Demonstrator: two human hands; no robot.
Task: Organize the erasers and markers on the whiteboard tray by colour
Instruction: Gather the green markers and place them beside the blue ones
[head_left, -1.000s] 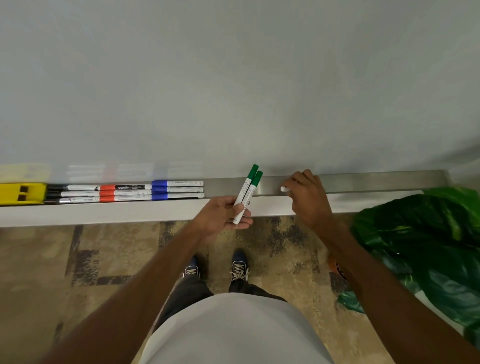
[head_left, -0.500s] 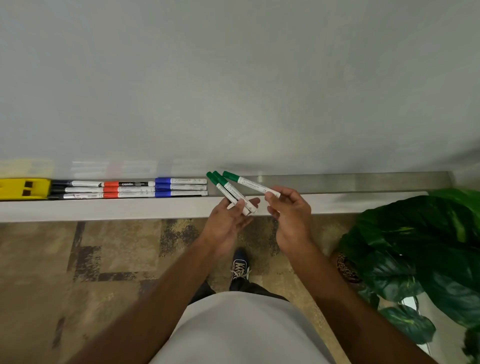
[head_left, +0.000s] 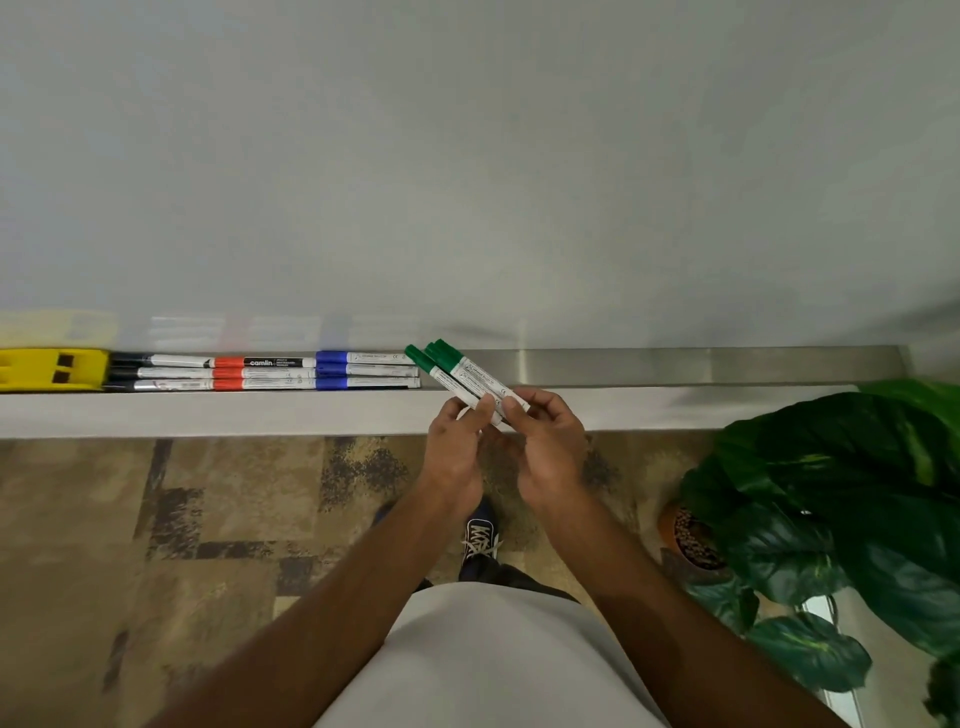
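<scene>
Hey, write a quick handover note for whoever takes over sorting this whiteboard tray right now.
Hands: left hand and right hand both pinch the green markers, held over the tray.
Done: on it, left to right, yellow eraser, black markers, red markers, blue markers, grouped by colour.
Left: lay the green markers on the bare stretch right of the blue ones.

Green markers (head_left: 469, 376) now one bundle
</scene>
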